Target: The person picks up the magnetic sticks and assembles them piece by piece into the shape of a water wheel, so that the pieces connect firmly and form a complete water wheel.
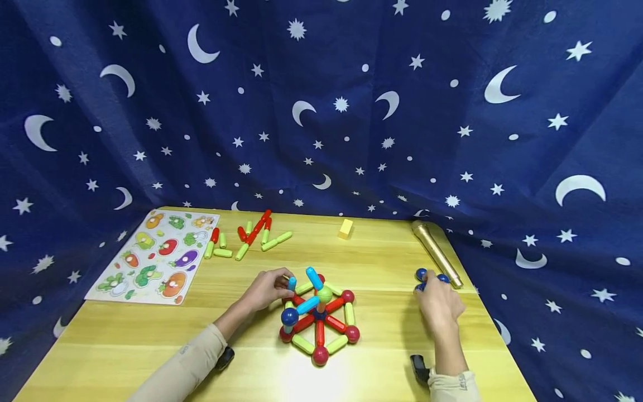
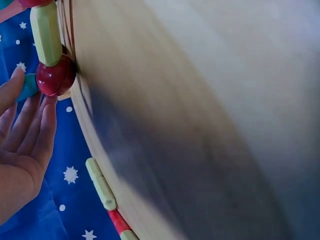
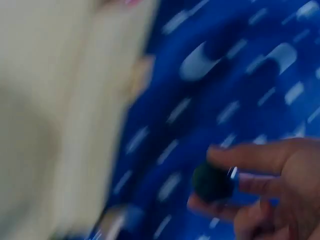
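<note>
Left fingers (image 1: 281, 273) pinch a light-blue rod (image 1: 292, 283) — upright, long axis vertical.

Place: likely play area | starry cloth (image 1: 331, 72) | wooden table (image 1: 382, 262) | vegetable picture sheet (image 1: 153, 259) | rod-and-ball toy (image 1: 320, 330)

Head view's reading bright and sharp; tabletop (image 1: 313, 385) glaring white at bottom centre, right hand (image 1: 438, 301) casting soft shadow to its left. Left wrist: broad shadow falling across tabletop, right edge hazing out. Right wrist: running dim, blur smearing curtain (image 3: 220, 112) into streaks; ball (image 3: 211, 182) reading near-black, maybe blue.
</note>
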`<state>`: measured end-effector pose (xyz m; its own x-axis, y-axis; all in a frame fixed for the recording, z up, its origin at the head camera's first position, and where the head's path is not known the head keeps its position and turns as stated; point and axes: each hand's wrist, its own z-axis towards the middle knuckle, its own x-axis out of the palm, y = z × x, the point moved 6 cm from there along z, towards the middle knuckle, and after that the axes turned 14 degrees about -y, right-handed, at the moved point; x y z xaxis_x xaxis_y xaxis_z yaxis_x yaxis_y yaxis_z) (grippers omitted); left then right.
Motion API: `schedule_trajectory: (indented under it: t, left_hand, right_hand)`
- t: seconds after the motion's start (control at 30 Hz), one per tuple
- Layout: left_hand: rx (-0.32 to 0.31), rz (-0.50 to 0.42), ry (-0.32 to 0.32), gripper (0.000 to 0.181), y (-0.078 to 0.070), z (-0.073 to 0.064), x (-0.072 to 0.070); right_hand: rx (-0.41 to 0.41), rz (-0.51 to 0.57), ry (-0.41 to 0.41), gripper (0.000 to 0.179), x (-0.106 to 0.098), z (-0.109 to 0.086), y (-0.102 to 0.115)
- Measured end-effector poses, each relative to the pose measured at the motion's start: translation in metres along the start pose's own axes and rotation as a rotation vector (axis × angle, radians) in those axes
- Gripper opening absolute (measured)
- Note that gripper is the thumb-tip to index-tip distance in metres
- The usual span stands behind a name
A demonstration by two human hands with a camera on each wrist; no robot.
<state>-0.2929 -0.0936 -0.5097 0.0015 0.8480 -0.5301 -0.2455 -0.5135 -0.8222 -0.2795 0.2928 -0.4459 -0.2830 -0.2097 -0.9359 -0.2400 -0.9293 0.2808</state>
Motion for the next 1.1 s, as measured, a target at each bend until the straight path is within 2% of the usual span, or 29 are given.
schedule_trajectory:
  t: [0.1, 0.23, 0.3, 0.4, 0.5, 0.7, 0.9, 1.03, 1.1]
  left_hand:
    - [-0.002, 0.004, -0.003, 0.027, 0.001, 0.001, 0.0]
    - [0.015, 0.008, -0.011, 0.027, 0.003, 0.001, -0.002]
    - [0.035, 0.008, -0.011, 0.027, 0.002, 0.003, -0.001]
    - [0.059, 0.005, 0.004, 0.027, 0.002, 0.006, -0.001]
    - [0.064, 0.002, 0.01, 0.027, 0.001, 0.006, -0.001]
    - [0.063, 0.001, 0.015, 0.026, 0.002, 0.006, -0.002]
    - [0.067, 0.024, 0.0, 0.026, 0.003, 0.007, -0.004]
    - [0.067, 0.039, 0.008, 0.027, 0.004, 0.005, -0.004]
    - [0.066, 0.036, 0.007, 0.027, 0.005, 0.004, -0.005]
  right_hand:
    - [-0.162, 0.159, -0.051, 0.043, -0.024, -0.01, 0.065]
    - [-0.398, 0.407, 0.026, 0.04, -0.031, -0.029, 0.15]
    - [-0.475, 0.471, 0.064, 0.035, -0.029, -0.033, 0.181]
    - [-0.552, 0.488, 0.091, 0.031, -0.024, -0.034, 0.211]
    - [-0.606, 0.445, 0.111, 0.031, -0.02, -0.036, 0.229]
    - [-0.64, 0.331, 0.158, 0.032, -0.012, -0.04, 0.244]
    - [-0.735, 0.208, 0.253, 0.033, 0.011, -0.047, 0.266]
    - [-0.768, 0.134, 0.323, 0.032, 0.026, -0.052, 0.273]
    - [-0.766, 0.132, 0.335, 0.035, 0.028, -0.054, 0.272]
